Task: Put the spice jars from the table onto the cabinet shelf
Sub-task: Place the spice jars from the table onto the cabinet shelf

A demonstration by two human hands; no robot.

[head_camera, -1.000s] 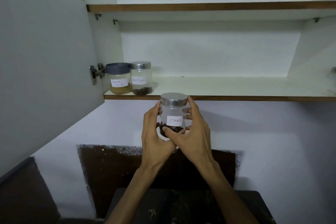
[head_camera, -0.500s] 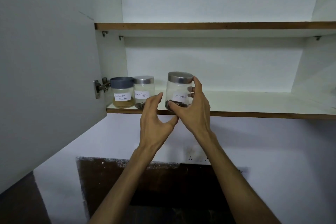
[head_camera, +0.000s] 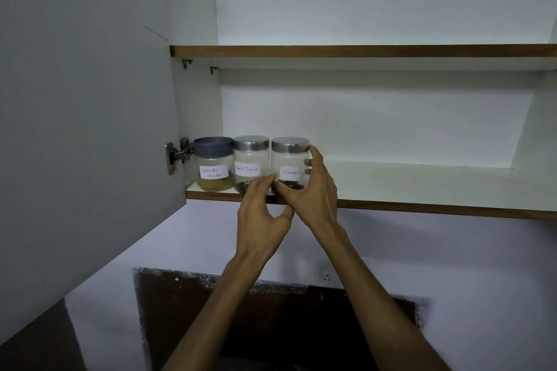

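The cloves jar (head_camera: 290, 163) is standing on the shelf (head_camera: 422, 181), just right of the pepper jar (head_camera: 251, 162) and coriander jar (head_camera: 214, 164). The right hand (head_camera: 313, 190) is gripping it; the left hand (head_camera: 261, 214) is touching its base, fingers loose. Three jars are shelved; I cannot see whether more are waiting.

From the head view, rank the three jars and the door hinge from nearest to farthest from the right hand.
1. Cloves jar: the right hand grips its right side.
2. Black pepper jar: next on the left.
3. Coriander powder jar: further left.
4. Door hinge: at the shelf's far-left end.
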